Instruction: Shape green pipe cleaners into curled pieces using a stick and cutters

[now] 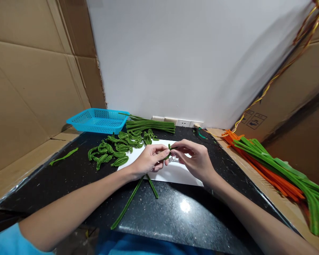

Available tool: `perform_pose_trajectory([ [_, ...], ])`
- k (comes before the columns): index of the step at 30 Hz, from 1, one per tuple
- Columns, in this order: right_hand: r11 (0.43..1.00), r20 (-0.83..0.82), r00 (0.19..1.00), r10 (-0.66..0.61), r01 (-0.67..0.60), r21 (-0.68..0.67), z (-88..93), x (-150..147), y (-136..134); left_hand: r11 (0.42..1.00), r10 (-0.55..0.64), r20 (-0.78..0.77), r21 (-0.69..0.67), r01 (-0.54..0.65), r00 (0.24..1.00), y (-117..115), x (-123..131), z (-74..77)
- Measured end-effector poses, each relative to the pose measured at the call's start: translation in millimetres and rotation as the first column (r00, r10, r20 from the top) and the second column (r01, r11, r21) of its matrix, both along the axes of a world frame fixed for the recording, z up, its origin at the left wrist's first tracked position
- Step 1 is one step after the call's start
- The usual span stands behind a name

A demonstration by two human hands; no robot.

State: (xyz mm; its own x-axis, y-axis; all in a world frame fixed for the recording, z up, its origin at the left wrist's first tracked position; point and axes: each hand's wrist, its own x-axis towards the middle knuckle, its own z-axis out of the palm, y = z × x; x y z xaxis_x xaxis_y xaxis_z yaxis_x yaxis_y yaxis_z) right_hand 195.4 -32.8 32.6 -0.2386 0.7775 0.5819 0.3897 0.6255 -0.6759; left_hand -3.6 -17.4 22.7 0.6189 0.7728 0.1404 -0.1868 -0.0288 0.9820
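Looks out from head height, facing forward and tilted down over the black counter to the white wall behind. Catches the left forearm and right forearm running in from the lower corners, with the left grip and right grip close, near mid-frame. Spreads wide enough to include the left cardboard panel and right cardboard panel at either edge.
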Motion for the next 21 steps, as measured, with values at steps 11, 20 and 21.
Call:
perform_pose_trajectory([
  [11,0.997,0.026,0.999,0.030,-0.028,-0.079,6.1,-4.1,-1.3,0.999,0.045,-0.109,0.019,-0.043,0.993,-6.0,3.4,6.2],
  [20,0.996,0.022,0.999,0.031,-0.030,-0.080,6.5,-6.1,-2.2,0.997,0.029,-0.169,0.071,-0.017,0.985,-4.3,-1.2,6.1],
  [21,0.995,0.023,0.999,0.040,-0.038,-0.094,6.2,-5.6,-1.7,0.997,0.028,-0.166,0.073,-0.016,0.986,-4.0,-1.3,5.7],
])
